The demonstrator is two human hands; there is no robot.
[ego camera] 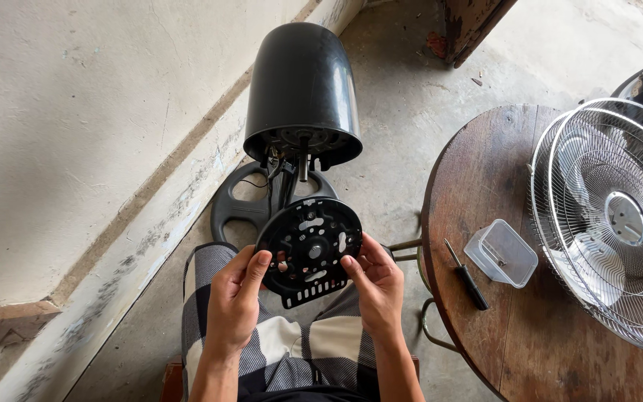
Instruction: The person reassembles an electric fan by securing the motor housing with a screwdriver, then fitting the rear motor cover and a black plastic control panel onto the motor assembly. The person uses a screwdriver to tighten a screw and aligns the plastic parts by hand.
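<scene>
Both hands hold a round black plastic plate (309, 249) with several cut-outs and a toothed lower edge, above my lap. My left hand (234, 298) grips its left rim, thumb on the face. On the right rim sits my right hand (376, 286), thumb also on the face. Just beyond the plate stands a black fan motor housing (303, 85) on its stand, its metal shaft (304, 167) pointing toward me. The stand's black round base (241, 205) rests on the concrete floor.
A round wooden table (530, 342) stands at the right. On it lie a black-handled screwdriver (467, 277), a small clear plastic box (501, 253) and stacked wire fan grilles (612, 216). A pale wall runs along the left. My checked trousers (292, 342) fill the bottom.
</scene>
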